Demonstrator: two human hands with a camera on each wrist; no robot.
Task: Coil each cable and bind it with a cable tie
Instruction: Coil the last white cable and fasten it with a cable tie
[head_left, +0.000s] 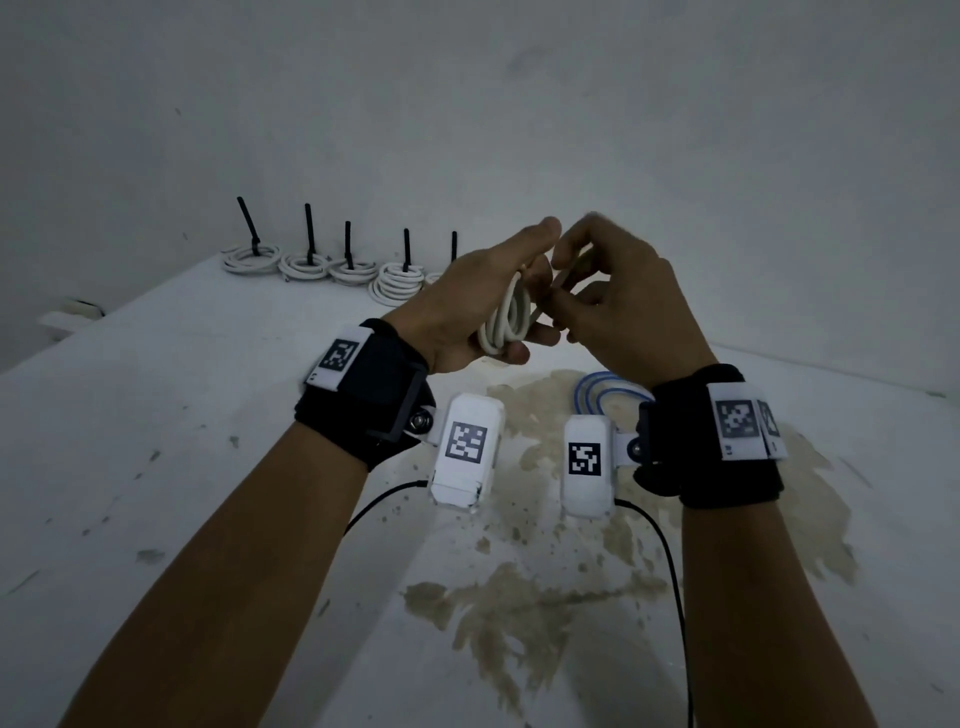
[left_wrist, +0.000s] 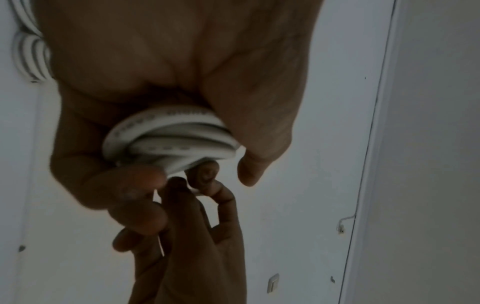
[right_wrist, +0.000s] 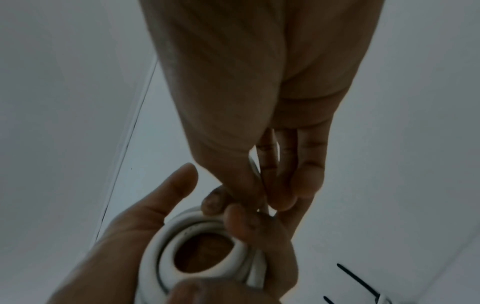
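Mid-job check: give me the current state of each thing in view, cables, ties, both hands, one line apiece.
White cable: wound into loops, held above the table, no tie seen on it.
Left hand: grips the looped cable.
Right hand: pinches the cable's loose end at the coil.
Finished coils: bound with black ties, lying in a row at the table's far edge, tie tails sticking up.
Blue cable: lying on the table, partly hidden behind the right wrist.

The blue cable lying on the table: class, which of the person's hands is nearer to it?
Right. The blue cable lies just beside the right wrist, below the right hand; the left hand is farther over.
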